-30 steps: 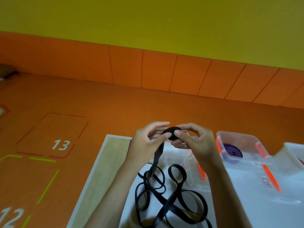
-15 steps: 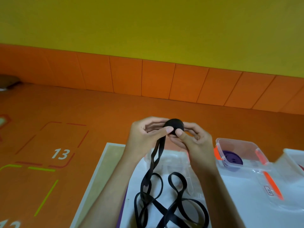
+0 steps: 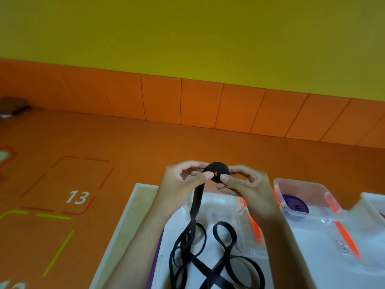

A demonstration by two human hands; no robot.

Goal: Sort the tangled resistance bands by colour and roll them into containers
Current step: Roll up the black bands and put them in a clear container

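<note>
Black resistance band (image 3: pixel 193 207), its coil (image 3: pixel 216 172) pinched between left hand (image 3: pixel 183 184) and right hand (image 3: pixel 245 184), may unwind if either thumb slips.

head | worn high — faces forward-down | near table (image 3: pixel 129 232)

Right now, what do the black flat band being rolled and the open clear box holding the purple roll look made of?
Black flat band: likely rubber or latex, with a matte finish. It hangs limp, lies in loose loops and winds into a tight coil. Clear box: rigid plastic, glossy. Its see-through walls show the purple roll inside, and light glints off the rim.
</note>
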